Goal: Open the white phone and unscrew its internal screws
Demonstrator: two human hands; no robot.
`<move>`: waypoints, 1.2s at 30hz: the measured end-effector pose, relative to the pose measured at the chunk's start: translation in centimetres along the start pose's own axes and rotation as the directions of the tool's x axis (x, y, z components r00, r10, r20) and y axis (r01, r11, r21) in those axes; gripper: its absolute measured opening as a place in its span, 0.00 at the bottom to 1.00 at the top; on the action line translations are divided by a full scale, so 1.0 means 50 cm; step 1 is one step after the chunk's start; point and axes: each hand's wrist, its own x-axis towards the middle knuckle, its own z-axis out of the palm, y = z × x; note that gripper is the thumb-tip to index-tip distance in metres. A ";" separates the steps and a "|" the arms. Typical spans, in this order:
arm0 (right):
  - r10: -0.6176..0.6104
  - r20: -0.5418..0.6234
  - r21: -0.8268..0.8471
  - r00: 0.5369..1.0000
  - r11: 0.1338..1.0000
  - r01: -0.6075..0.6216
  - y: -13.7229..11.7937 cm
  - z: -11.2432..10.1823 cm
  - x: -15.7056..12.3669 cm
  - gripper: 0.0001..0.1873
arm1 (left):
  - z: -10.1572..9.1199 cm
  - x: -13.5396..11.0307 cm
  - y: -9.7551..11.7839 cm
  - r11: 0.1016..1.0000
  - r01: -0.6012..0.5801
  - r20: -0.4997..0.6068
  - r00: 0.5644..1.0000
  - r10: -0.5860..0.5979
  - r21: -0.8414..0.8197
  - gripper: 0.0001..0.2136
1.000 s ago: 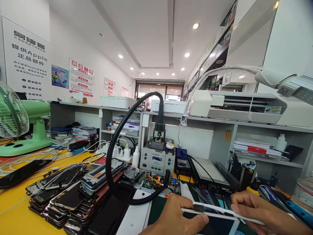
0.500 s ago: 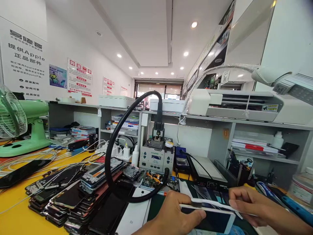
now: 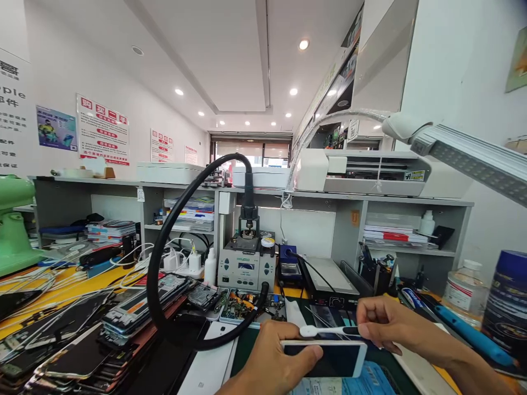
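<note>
A white-framed smartphone (image 3: 340, 359) with a dark screen is held on edge at the lower middle, its screen towards me. My left hand (image 3: 278, 356) is closed round its left end, the thumb lying across the front. My right hand (image 3: 387, 325) pinches a slim white-and-black toothbrush-like tool (image 3: 325, 331). The tool lies level just above the phone's upper edge, its rounded white end close to my left fingers. Whether it touches the phone I cannot tell. Below the phone lies a blue printed sheet or packet (image 3: 370, 381) on the dark green mat (image 3: 242, 356).
Stacked phone parts (image 3: 82, 351) fill the left side, beside a white phone back (image 3: 208, 367). A thick black hose (image 3: 154, 274) arches from the soldering station (image 3: 246, 267). Circuit boards (image 3: 239, 307) lie before it. At right stand a clear bottle (image 3: 465, 291) and a dark blue can (image 3: 508, 312).
The view has swung to the right. My right hand has drawn the tool closer to level above the phone, and its rounded white end now shows. My left hand keeps hold of the phone.
</note>
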 end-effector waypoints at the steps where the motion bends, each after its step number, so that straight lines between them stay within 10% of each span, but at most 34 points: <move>1: -0.013 0.003 0.016 1.000 1.000 0.013 0.001 -0.001 -0.001 0.26 | 0.000 0.000 -0.001 1.000 -0.008 0.001 1.000 0.008 0.000 0.19; 36: 0.010 0.021 0.073 1.000 0.997 -0.012 0.019 -0.003 0.005 0.24 | 0.001 -0.001 -0.005 0.999 -0.012 0.007 1.000 0.012 0.030 0.22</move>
